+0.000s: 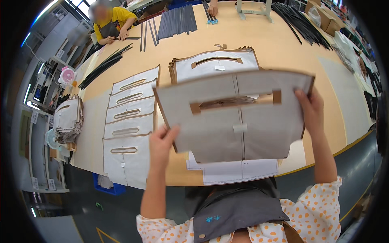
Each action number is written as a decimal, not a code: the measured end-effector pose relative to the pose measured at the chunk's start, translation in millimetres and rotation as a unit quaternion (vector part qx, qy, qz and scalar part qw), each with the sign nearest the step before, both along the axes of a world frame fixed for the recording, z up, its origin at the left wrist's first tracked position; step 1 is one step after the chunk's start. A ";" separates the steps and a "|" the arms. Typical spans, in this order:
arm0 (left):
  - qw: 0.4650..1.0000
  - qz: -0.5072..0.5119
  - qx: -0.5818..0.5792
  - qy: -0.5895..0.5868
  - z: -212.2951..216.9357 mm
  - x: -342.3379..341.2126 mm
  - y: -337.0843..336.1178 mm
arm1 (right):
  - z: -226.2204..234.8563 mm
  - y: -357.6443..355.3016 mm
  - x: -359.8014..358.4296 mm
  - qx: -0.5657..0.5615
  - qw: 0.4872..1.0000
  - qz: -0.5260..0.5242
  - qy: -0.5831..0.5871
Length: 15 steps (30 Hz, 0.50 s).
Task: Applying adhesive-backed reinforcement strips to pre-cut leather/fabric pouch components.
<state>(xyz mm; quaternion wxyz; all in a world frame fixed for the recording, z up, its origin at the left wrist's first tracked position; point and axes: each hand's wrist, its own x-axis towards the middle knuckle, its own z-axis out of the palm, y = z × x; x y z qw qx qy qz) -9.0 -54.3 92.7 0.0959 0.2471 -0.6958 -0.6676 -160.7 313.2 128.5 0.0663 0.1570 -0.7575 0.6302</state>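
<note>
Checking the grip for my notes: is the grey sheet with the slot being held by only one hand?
No: the left hand grips the grey sheet at its lower left edge and the right hand grips its right edge.

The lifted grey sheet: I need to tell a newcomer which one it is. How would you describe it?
Over the near edge of the long tan worktable, the left hand and right hand hold up a grey paper sheet with a brown-edged slot. Unlike the overlapped row of flat sheets to its left, it is off the table.

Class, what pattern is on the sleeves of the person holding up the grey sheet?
White with orange polka dots, clearest on the right sleeve in the head view.
</note>
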 end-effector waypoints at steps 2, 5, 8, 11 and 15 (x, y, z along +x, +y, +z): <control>0.999 -0.011 -0.041 0.022 30.4 -42.8 -20.3 | 20.8 -21.2 -49.3 0.010 1.000 0.010 0.006; 0.995 -0.043 -0.079 0.030 36.4 -124.5 -68.8 | 31.3 -46.3 -131.3 -0.017 0.997 0.049 -0.058; 0.997 -0.051 -0.054 0.030 31.0 -173.3 -80.5 | -8.4 -69.2 -204.7 -0.019 0.996 0.054 -0.072; 0.987 -0.038 -0.150 -0.039 -33.8 -186.4 -125.0 | -62.0 -102.1 -235.6 0.149 0.986 0.069 -0.041; 0.929 0.072 -0.352 0.088 -62.6 -162.4 -70.9 | -117.9 -29.1 -263.4 0.279 0.948 -0.082 0.131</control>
